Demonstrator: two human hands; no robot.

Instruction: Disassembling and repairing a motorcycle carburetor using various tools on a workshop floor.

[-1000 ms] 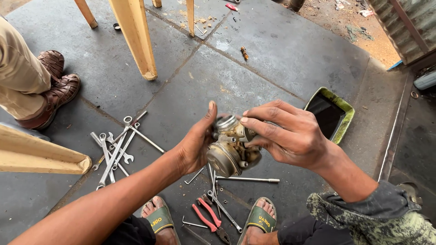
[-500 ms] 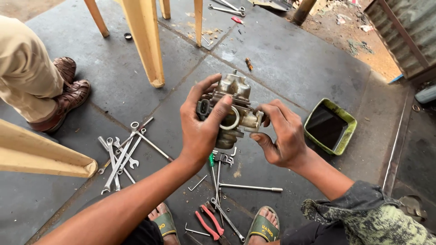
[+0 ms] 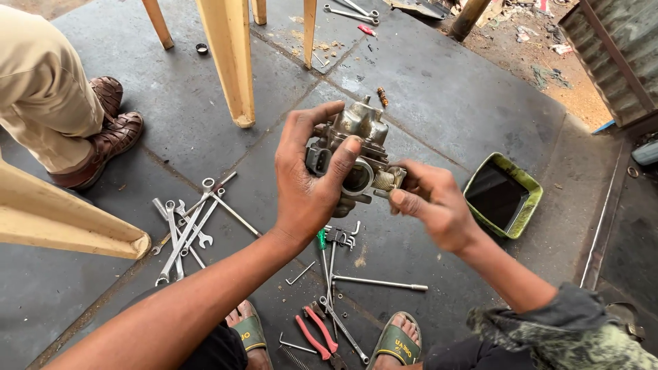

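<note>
The left hand (image 3: 305,188) wraps the metal carburetor (image 3: 356,154) from the side, its grip closed firmly with the thumb pressed across the round opening, holding it up above the concrete floor (image 3: 439,89). The right hand (image 3: 435,205) pinches at the brass-coloured fitting (image 3: 385,180) on the carburetor's side; blur makes that grip hard to judge, probably closed on it. Below lie spanners (image 3: 181,229), red-handled pliers (image 3: 315,332) and a green tray (image 3: 531,205).

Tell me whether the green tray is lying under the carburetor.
No, the green tray sits on the floor off to the side of the carburetor.
</note>
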